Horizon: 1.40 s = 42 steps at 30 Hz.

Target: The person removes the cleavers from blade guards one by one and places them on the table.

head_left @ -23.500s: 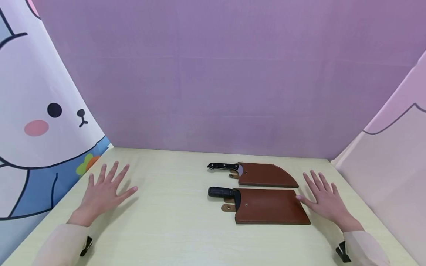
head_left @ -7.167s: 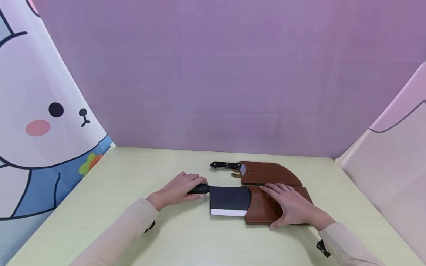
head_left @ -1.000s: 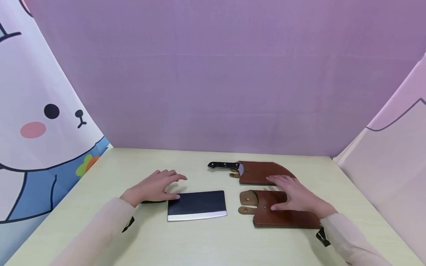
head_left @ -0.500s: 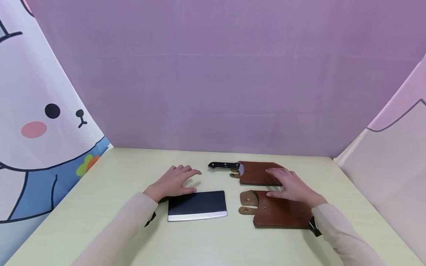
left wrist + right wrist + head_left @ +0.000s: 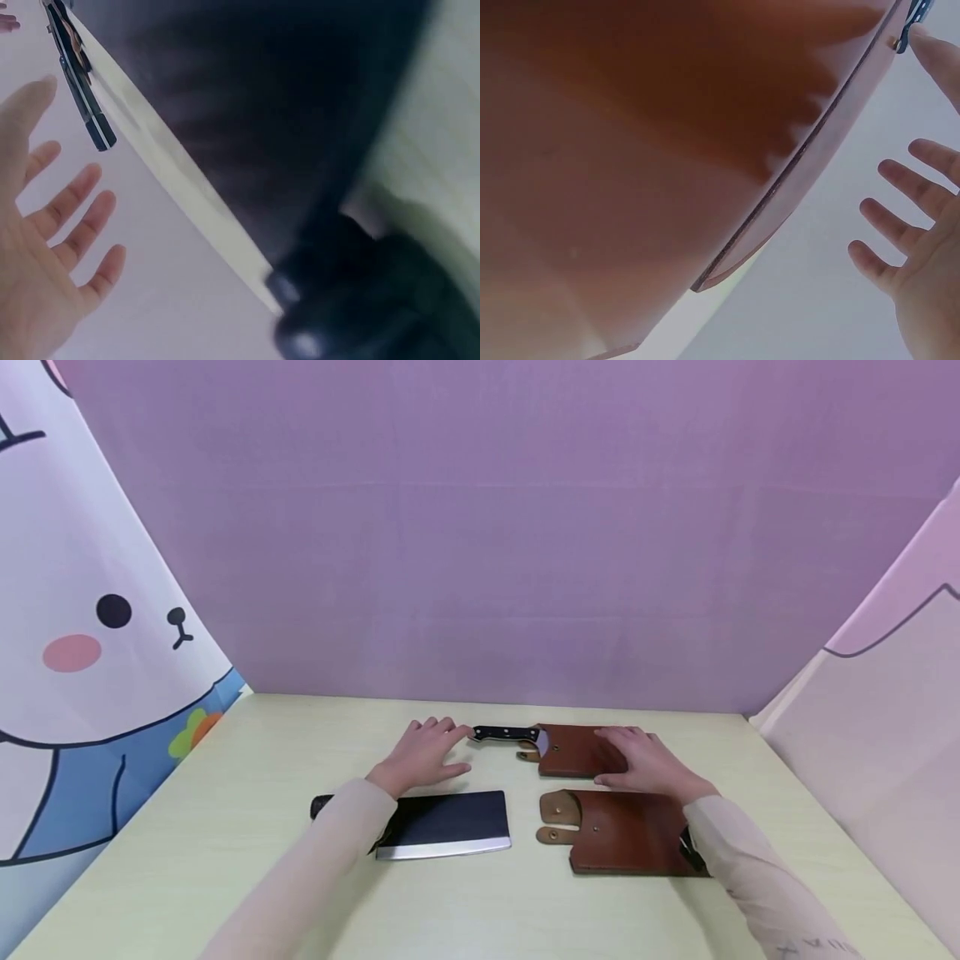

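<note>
My left hand [image 5: 422,756] hovers with fingers spread near the butt of a black riveted knife handle [image 5: 508,733]. That knife's blade sits inside the rear brown leather sheath [image 5: 570,752]. My right hand [image 5: 652,766] is over the right part of this sheath, fingers extended; whether it touches is unclear. Nearer me lies a bare cleaver [image 5: 457,818] with a dark blade and bright edge, its handle partly behind my left sleeve. In the left wrist view the hand [image 5: 52,232] holds nothing. In the right wrist view the hand [image 5: 926,240] shows loosely extended fingers.
A second brown sheath [image 5: 630,835] lies flat at the front right, its strap and flap unfastened, partly under my right forearm. The pale table [image 5: 480,910] meets a purple backdrop [image 5: 480,527] at the rear, with printed cloth panels [image 5: 67,568] at the sides.
Earlier, the left hand drew the cleaver from the front sheath and let it go on the table at left. Over the last second both hands moved forward to the rear knife and sheath.
</note>
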### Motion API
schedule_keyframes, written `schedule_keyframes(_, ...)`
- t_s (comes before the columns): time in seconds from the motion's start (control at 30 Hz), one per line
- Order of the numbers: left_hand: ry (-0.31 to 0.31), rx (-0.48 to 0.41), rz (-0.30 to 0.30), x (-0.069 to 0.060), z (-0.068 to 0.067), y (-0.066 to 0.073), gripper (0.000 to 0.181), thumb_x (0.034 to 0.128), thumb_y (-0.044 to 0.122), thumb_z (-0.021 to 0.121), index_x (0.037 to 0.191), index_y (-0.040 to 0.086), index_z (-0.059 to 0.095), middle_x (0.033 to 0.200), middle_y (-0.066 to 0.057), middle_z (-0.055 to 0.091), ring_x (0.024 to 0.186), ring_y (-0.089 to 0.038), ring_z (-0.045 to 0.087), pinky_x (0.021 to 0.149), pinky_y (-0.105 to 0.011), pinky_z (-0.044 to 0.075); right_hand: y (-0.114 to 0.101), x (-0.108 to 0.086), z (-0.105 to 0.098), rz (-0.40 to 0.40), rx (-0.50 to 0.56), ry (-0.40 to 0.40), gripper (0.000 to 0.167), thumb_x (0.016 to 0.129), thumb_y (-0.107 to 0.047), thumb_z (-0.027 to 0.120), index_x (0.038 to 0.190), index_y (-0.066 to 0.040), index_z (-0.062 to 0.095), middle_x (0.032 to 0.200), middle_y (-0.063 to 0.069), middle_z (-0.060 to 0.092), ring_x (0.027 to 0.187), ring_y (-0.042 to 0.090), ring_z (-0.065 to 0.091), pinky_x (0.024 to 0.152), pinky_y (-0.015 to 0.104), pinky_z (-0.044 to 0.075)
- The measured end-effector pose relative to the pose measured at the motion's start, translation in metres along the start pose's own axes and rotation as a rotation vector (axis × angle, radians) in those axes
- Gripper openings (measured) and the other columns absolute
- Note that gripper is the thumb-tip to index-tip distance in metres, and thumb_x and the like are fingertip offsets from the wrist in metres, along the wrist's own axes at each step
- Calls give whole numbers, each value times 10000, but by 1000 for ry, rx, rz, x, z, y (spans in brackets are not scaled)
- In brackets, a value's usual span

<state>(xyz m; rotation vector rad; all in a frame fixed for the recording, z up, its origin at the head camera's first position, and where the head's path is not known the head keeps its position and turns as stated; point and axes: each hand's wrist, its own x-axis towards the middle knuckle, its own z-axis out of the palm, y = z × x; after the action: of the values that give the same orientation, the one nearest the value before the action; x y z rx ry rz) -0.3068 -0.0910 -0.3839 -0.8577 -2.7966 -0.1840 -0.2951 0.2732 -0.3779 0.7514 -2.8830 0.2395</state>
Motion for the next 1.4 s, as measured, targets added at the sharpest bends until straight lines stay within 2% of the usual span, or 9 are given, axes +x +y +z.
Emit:
schedule_keyframes(0.3,-24,34,-78,19,5,3,522,839,458,604,1295,241,470,1151,-51,556,1030,-255,516,840,-468,396,5,11,3,36,13,-25,767,724,-456,717,1319,-52,449,1305,161,500,1183,395,446,934,612,316)
schedule_keyframes(0.67,-48,9,-132,37,12,6,507,844,430,608,1285,213,483,1168,-74,549,1033,-288,512,865,-491,380,11,20,9,70,45,-73,850,693,-534,714,1339,-57,435,1331,167,478,1199,408,421,941,621,295)
schedule_keyframes(0.77,-43,29,-133,40,13,8,491,842,423,613,1263,201,497,1163,-71,553,1035,-283,518,855,-487,388,14,22,13,77,50,-92,871,691,-552,707,1347,-55,424,1338,176,468,1198,412,418,943,620,294)
schedule_keyframes(1.1,-107,21,-176,52,22,12,506,848,462,589,1293,249,477,1220,-51,534,1094,-282,499,919,-514,363,19,23,18,118,63,-137,905,687,-577,696,1353,-38,403,1337,199,461,1190,424,422,949,606,297)
schedule_keyframes(1.4,-143,-11,-198,55,23,18,492,860,441,584,1298,245,475,1234,-61,533,1091,-290,501,931,-511,354,20,25,19,125,59,-151,916,677,-564,712,1357,-42,392,1347,206,442,1209,439,391,942,625,290)
